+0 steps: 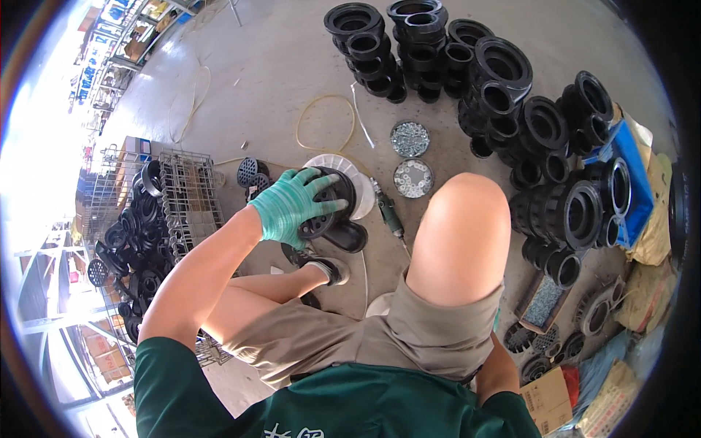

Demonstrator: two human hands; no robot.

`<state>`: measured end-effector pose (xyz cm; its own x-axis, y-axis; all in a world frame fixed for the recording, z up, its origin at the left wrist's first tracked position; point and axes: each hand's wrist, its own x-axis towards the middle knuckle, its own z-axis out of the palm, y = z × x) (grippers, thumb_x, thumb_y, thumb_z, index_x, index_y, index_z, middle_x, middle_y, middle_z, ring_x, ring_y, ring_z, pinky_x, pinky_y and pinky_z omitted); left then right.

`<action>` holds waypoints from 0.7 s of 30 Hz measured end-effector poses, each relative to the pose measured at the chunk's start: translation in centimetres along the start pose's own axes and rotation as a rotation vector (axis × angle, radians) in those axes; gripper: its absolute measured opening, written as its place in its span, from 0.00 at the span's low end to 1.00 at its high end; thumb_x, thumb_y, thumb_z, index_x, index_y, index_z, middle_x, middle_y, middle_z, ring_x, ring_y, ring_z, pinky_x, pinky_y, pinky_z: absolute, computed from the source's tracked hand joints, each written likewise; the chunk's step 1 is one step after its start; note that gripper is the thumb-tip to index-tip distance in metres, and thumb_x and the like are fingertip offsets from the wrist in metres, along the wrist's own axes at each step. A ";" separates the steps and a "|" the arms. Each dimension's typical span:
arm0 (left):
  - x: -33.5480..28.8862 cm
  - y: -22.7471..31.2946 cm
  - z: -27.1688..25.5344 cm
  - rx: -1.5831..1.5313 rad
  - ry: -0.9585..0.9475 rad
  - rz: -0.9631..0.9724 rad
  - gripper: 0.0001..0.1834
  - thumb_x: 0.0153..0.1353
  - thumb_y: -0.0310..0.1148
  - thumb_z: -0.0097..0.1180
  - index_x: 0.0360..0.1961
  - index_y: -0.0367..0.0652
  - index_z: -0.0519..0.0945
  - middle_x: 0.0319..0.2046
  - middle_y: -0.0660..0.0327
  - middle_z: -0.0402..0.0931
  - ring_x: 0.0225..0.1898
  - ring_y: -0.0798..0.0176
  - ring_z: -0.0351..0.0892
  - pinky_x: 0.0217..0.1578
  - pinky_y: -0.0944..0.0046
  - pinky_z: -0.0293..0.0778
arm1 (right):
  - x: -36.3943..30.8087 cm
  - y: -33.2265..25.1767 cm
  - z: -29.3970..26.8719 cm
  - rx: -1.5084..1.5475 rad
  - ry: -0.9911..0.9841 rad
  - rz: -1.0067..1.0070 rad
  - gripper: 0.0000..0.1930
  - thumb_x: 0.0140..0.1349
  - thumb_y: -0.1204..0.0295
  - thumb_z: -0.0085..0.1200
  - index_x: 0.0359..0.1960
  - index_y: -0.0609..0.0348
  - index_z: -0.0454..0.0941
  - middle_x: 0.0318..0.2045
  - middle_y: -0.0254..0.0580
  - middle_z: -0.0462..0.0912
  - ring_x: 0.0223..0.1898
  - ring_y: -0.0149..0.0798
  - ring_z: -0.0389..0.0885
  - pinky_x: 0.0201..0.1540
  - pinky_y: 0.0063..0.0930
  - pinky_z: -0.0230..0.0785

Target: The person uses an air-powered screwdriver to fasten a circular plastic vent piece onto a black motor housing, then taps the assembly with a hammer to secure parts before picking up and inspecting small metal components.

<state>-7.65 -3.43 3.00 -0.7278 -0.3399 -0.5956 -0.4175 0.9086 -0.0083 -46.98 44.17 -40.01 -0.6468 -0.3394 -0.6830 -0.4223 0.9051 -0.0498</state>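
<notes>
My left hand [292, 204], in a green striped glove, lies over the top of a round black plastic drain fitting [349, 235]. Its fingers curve across the slotted face toward the far rim, and the thumb side is partly hidden. That fitting, with a rounded side outlet toward me, rests on or against a white round stand [363, 191]. Just right of it a dark green power screwdriver [389, 209] lies on the floor with its cord. My right arm goes down past my raised right knee; only a sliver of green glove [497, 319] shows, its fingers hidden.
Two round dishes of small metal parts [410, 139] and pale washers [413, 178] sit beyond the screwdriver. Stacked black fittings [504, 66] line the far right. A wire basket [191, 186] with black parts stands left. A tray of screws [544, 303] lies right. Yellow hose [299, 124] loops across the floor.
</notes>
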 end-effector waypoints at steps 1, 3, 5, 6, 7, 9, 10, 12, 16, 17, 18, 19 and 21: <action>0.4 -0.2 0.4 0.002 -0.038 0.015 0.59 0.32 0.49 0.81 0.72 0.67 0.66 0.76 0.54 0.53 0.73 0.43 0.56 0.65 0.39 0.62 | -0.1 0.1 -0.4 0.010 -0.006 0.008 0.21 0.63 0.63 0.61 0.53 0.58 0.71 0.38 0.50 0.81 0.39 0.51 0.82 0.39 0.43 0.78; 0.6 -0.4 0.9 -0.012 -0.003 0.014 0.60 0.33 0.50 0.81 0.72 0.68 0.66 0.76 0.54 0.53 0.74 0.43 0.55 0.66 0.39 0.62 | -0.3 0.4 -1.2 0.034 -0.014 0.024 0.19 0.63 0.63 0.60 0.52 0.58 0.72 0.37 0.49 0.81 0.38 0.50 0.81 0.38 0.43 0.77; -0.2 -0.7 1.9 -0.013 0.072 0.018 0.61 0.32 0.51 0.80 0.73 0.66 0.64 0.75 0.53 0.55 0.73 0.41 0.57 0.65 0.39 0.62 | -0.2 0.2 -1.9 0.064 -0.029 0.015 0.18 0.64 0.63 0.59 0.51 0.58 0.72 0.36 0.48 0.80 0.36 0.49 0.81 0.36 0.42 0.76; -0.4 -0.8 2.5 -0.024 0.071 0.002 0.61 0.32 0.51 0.80 0.73 0.66 0.64 0.75 0.53 0.55 0.73 0.41 0.57 0.65 0.39 0.62 | -0.3 0.2 -2.3 0.082 -0.032 0.013 0.17 0.64 0.63 0.59 0.50 0.58 0.73 0.35 0.48 0.80 0.36 0.49 0.80 0.36 0.41 0.76; -0.2 -0.9 2.7 -0.067 0.112 -0.006 0.62 0.31 0.52 0.80 0.73 0.63 0.63 0.75 0.54 0.55 0.73 0.42 0.57 0.65 0.39 0.61 | -0.6 0.2 -2.8 0.107 -0.039 0.018 0.17 0.65 0.63 0.58 0.50 0.58 0.73 0.35 0.47 0.80 0.35 0.48 0.80 0.35 0.41 0.76; 0.0 -1.1 3.0 -0.199 0.192 -0.043 0.66 0.30 0.55 0.80 0.74 0.55 0.61 0.74 0.56 0.57 0.73 0.44 0.57 0.66 0.37 0.59 | -0.8 0.3 -3.7 0.177 -0.057 0.018 0.15 0.66 0.63 0.58 0.48 0.58 0.73 0.34 0.46 0.80 0.34 0.47 0.79 0.34 0.40 0.75; 0.3 -1.2 3.4 -0.264 0.231 -0.067 0.68 0.29 0.57 0.80 0.74 0.54 0.60 0.74 0.56 0.58 0.73 0.43 0.57 0.66 0.36 0.58 | -0.9 0.5 -4.3 0.225 -0.065 0.022 0.15 0.66 0.63 0.57 0.48 0.58 0.74 0.33 0.46 0.79 0.33 0.47 0.79 0.33 0.40 0.75; -0.3 -1.2 4.4 -0.271 0.300 -0.094 0.68 0.28 0.58 0.81 0.73 0.54 0.60 0.73 0.54 0.58 0.73 0.42 0.57 0.67 0.35 0.57 | -1.3 0.2 -5.2 0.342 -0.103 0.013 0.14 0.67 0.62 0.56 0.47 0.58 0.74 0.32 0.45 0.79 0.32 0.46 0.79 0.32 0.39 0.74; -0.2 -0.1 5.7 -0.368 0.489 -0.186 0.59 0.30 0.57 0.79 0.68 0.56 0.68 0.71 0.52 0.61 0.72 0.42 0.61 0.67 0.35 0.56 | -3.2 0.1 -9.7 0.638 -0.188 0.069 0.12 0.68 0.62 0.55 0.44 0.57 0.75 0.30 0.43 0.78 0.29 0.44 0.77 0.29 0.37 0.73; 0.0 0.1 6.1 -0.339 0.519 -0.189 0.58 0.30 0.58 0.78 0.67 0.56 0.70 0.70 0.53 0.61 0.71 0.44 0.61 0.67 0.36 0.56 | -4.0 -0.2 -11.2 0.717 -0.203 0.086 0.12 0.69 0.62 0.54 0.44 0.57 0.76 0.30 0.43 0.78 0.29 0.44 0.77 0.29 0.37 0.72; -0.4 0.5 6.1 -0.298 0.514 -0.213 0.57 0.30 0.57 0.78 0.67 0.56 0.70 0.70 0.54 0.62 0.71 0.47 0.61 0.68 0.37 0.55 | -4.9 -1.0 -12.5 0.786 -0.232 0.099 0.12 0.69 0.62 0.54 0.43 0.57 0.76 0.29 0.42 0.78 0.28 0.43 0.77 0.28 0.37 0.72; -0.3 0.8 6.2 -0.306 0.506 -0.225 0.56 0.31 0.57 0.78 0.67 0.57 0.70 0.70 0.55 0.62 0.72 0.47 0.60 0.68 0.37 0.54 | -5.9 -1.3 -14.3 0.849 -0.247 0.118 0.12 0.69 0.62 0.53 0.42 0.57 0.76 0.28 0.42 0.78 0.27 0.43 0.76 0.28 0.36 0.71; -0.1 1.2 6.3 -0.326 0.515 -0.225 0.55 0.32 0.56 0.78 0.67 0.56 0.71 0.71 0.54 0.61 0.72 0.48 0.60 0.70 0.37 0.52 | -8.1 -2.0 -17.7 0.961 -0.278 0.143 0.11 0.70 0.62 0.52 0.41 0.57 0.77 0.27 0.41 0.78 0.26 0.42 0.76 0.26 0.35 0.71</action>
<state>-4.67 -0.80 -2.05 -0.7368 -0.6601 -0.1461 -0.6753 0.7086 0.2045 -52.19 40.59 -21.51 -0.4285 -0.2507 -0.8681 0.4173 0.7972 -0.4362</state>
